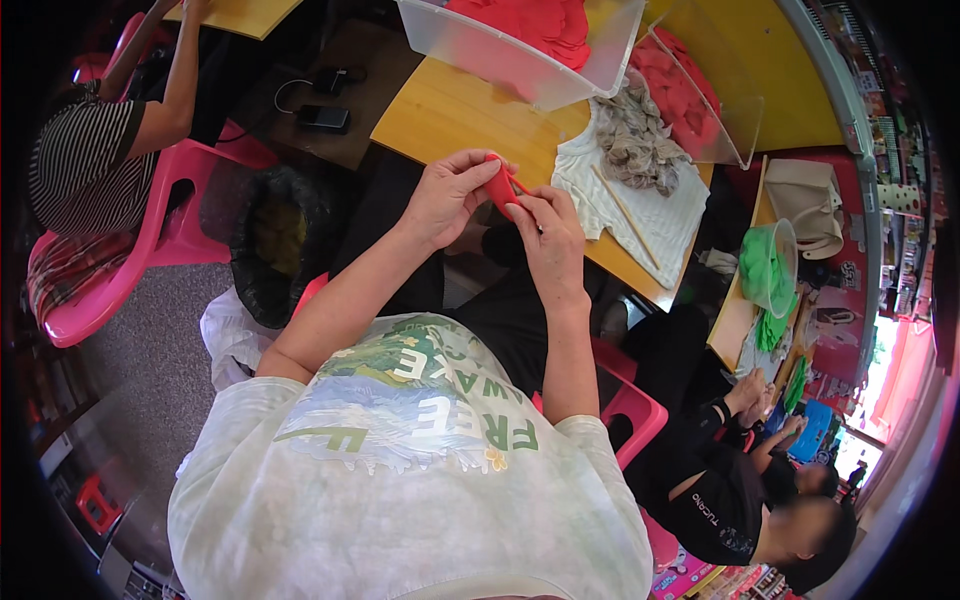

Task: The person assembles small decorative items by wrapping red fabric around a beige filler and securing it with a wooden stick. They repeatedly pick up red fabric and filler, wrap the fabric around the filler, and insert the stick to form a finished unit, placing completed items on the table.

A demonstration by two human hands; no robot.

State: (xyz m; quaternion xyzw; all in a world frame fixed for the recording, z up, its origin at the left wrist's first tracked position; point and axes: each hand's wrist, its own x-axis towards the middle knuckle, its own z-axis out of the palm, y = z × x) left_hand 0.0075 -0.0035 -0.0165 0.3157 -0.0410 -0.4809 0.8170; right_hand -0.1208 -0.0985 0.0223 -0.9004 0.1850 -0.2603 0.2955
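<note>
A small red piece of thin, soft material [500, 190] is held up in front of my chest, just off the near edge of the yellow table [450, 110]. My left hand [450, 195] pinches its upper end between thumb and fingers. Lower down, the thumb and fingers of my right hand [548, 232] close on the same piece, which looks folded or rolled there. Many flat red pieces [535, 30] of similar colour fill a clear plastic bin [480, 55] on the table beyond my hands. The fingertips partly cover the held piece, so its full shape is hidden.
On the table's right lie a white cloth [610, 180], a thin stick [625, 215], a crumpled greyish-brown cloth [640, 135] and a second clear bin of red pieces [675, 90]. A black-lined bin [275, 240] stands left. Other people sit at both sides; a tub of green pieces [768, 265] is right.
</note>
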